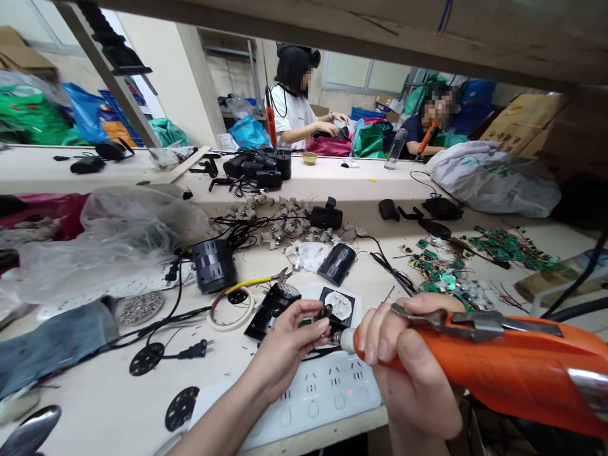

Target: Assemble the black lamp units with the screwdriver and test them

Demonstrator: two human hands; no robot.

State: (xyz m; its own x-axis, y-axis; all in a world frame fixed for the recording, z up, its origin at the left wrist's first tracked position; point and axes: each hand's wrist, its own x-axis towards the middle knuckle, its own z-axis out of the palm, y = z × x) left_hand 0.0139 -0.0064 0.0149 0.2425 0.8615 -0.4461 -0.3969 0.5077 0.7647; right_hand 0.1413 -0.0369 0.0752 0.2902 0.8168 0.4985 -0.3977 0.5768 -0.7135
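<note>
My right hand (408, 367) is wrapped around an orange electric screwdriver (513, 364), which lies nearly level with its tip pointing left. Just left of the tip, my left hand (280, 345) pinches a small dark part (325, 313) between thumb and fingers; a bit of green circuit board (306, 322) shows beside it. The fingers partly hide this part, so its kind is unclear. Behind my left hand lies an open black plastic housing (266, 315). A black square piece with a white socket face (340, 305) rests right behind the fingertips.
A white power strip (311, 402) lies along the front edge. Around stand black housings (213, 265), yellow-handled cutters (256, 282), a tape roll (232, 323), loose cables and a heap of green circuit boards (510, 247). Two other people sit across the bench.
</note>
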